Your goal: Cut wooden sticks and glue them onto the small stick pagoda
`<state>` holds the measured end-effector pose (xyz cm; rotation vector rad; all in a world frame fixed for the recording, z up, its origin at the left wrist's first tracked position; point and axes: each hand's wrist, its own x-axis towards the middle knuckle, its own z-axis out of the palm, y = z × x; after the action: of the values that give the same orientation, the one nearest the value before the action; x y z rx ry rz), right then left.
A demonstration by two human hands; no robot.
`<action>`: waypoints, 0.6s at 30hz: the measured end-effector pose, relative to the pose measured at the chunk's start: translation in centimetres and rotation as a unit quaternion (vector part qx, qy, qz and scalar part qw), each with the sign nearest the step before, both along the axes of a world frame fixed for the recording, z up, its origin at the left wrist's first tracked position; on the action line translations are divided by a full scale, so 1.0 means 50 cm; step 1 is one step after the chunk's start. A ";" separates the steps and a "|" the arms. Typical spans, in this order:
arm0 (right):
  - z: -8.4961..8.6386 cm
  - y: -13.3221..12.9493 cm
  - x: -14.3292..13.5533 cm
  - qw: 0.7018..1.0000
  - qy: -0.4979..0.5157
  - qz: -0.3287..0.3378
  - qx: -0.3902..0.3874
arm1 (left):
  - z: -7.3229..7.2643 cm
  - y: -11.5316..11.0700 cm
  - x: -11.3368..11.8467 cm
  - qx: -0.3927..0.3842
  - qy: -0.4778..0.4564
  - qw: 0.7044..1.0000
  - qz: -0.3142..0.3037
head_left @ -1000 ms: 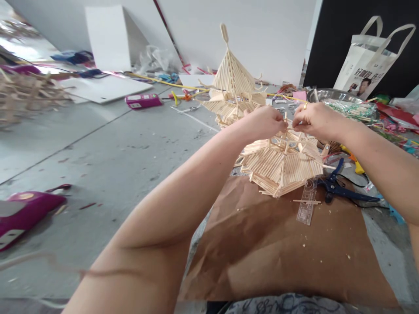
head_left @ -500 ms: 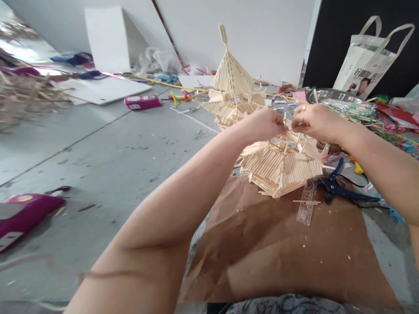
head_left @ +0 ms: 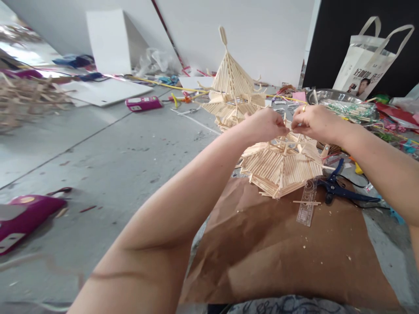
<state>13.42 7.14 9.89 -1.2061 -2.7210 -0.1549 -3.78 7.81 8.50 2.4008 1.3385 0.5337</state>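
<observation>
Your left hand (head_left: 263,125): it sits at the top of the stick roof (head_left: 282,165), fingers curled inward and pinched together at the tips on a thin stick (head_left: 288,129) at the roof's peak
Your right hand (head_left: 313,123): it faces the left one across the peak, fingertips closed on the same thin stick from the other side; a ring (head_left: 304,107) shows on one finger
Gap between hands: very small, the fingertips nearly meet over the stick
Stick roof: a many-sided cone of pale wooden sticks, lying at the far edge of the brown paper (head_left: 278,253) directly in front of you, its top frame of crossed sticks under your fingers
Pagoda model (head_left: 231,89): a finished stick tower with a pointed top, upright on the grey floor (head_left: 108,148) just behind the roof and your left hand
Clear ruler (head_left: 307,203): flat on the brown paper, just beside the roof's near right edge, with a loose stick lying across it
Blue pliers (head_left: 338,188): on the floor to the right of the ruler, below your right forearm
Metal bowl (head_left: 330,95): behind your right hand, holding sticks and green bits
White bag (head_left: 369,61): stands against the dark wall at far right
Magenta cases: one (head_left: 22,216) near left on the floor, another (head_left: 143,104) farther back
Stick pile (head_left: 26,96): at the far left edge, well apart from you
</observation>
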 end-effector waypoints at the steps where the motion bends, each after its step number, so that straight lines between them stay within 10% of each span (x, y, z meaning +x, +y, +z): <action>1: 0.000 -0.001 0.000 1.000 0.000 -0.002 0.000 | -0.003 0.001 0.001 0.009 -0.006 1.000 0.001; 18: 0.009 -0.042 0.032 0.984 0.155 -0.043 0.072 | -0.013 -0.005 0.005 0.069 -0.113 0.991 0.029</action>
<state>15.01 5.02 10.35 -1.1950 -2.3511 -0.1572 -3.55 7.55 7.84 2.3286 1.3129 0.9121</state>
